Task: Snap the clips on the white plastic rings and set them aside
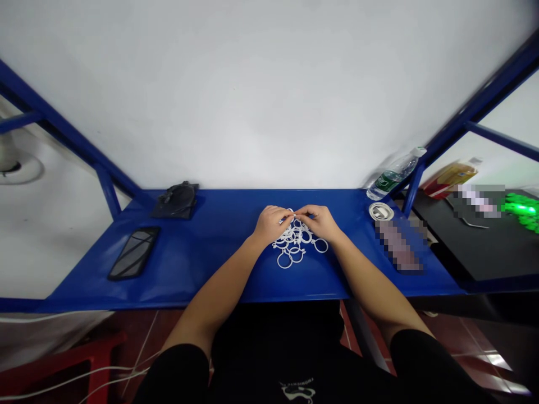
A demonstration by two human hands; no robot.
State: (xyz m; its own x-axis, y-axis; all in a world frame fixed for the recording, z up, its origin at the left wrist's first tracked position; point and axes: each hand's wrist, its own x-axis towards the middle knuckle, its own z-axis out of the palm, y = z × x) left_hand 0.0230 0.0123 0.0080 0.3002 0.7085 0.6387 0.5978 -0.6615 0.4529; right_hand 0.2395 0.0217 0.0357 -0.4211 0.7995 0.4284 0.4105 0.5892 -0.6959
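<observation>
Several white plastic rings with small tabs, like curtain rings [296,251], lie in a loose, overlapping pile on the blue tabletop [210,252]. Over the far side of this pile, my left hand [270,225] and my right hand [320,223] meet fingertip to fingertip. Both are closed in a pinch on a small white part of a ring between them. My fingers hide most of that ring. One ring rests close below my right wrist, and another lies nearest the table's front edge.
A black phone [133,253] and a crumpled black plastic bag [179,200] lie at left. On the right are a water bottle [393,177], a white coil or tape roll [381,212] and a blurred-out object [400,247]. Blue frame bars [110,191] flank the table; a wall stands behind.
</observation>
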